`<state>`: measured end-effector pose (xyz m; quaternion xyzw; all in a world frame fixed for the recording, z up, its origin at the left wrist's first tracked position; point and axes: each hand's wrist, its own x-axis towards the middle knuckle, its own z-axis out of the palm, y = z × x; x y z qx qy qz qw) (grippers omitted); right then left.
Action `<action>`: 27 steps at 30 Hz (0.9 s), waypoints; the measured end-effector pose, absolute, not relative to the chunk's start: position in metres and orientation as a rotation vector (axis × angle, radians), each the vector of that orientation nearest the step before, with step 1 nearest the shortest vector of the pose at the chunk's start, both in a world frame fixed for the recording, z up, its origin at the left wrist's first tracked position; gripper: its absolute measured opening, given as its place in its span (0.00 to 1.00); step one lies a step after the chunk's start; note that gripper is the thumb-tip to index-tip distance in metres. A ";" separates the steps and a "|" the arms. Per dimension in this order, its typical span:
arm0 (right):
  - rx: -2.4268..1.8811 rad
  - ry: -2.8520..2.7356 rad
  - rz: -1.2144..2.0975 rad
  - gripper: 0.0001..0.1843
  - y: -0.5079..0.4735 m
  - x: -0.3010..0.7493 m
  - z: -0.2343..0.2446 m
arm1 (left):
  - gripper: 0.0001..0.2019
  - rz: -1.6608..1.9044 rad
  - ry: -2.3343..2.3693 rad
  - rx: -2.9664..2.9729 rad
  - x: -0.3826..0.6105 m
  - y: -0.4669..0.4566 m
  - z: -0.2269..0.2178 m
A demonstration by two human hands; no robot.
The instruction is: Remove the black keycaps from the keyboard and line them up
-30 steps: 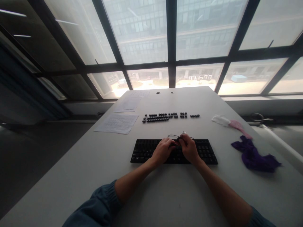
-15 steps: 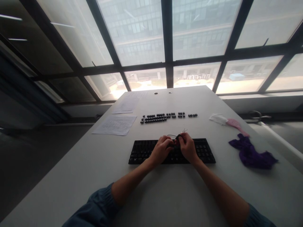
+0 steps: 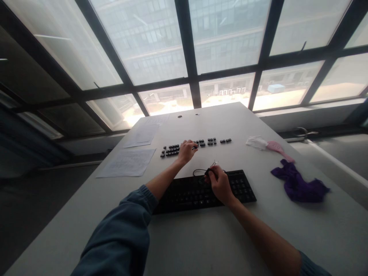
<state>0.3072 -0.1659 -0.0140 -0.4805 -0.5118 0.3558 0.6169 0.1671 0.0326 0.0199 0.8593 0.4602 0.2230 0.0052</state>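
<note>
Keycaps (image 3: 202, 144) lie in rows toward the worktop's (image 3: 186, 237) far edge — likely for order; left hand (image 3: 187, 151) there, grip unclear; right hand (image 3: 220, 184) pinches a wire-pronged tool (image 3: 208, 172).

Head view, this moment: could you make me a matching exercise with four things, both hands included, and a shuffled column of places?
Column 1
1. purple cloth
2. left hand
3. paper sheets
4. right hand

Column 2
A. above the keyboard, with a small dark object in its grip
B. on the left side of the table
C. at the rows of loose keycaps
D. on the right side of the table, near a pink item

Right pairs: 1-D, 2-C, 3-B, 4-A
</note>
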 end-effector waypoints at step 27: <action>-1.069 -1.071 0.733 0.06 -0.166 0.311 -0.006 | 0.07 0.916 1.425 2.699 0.139 -0.014 0.036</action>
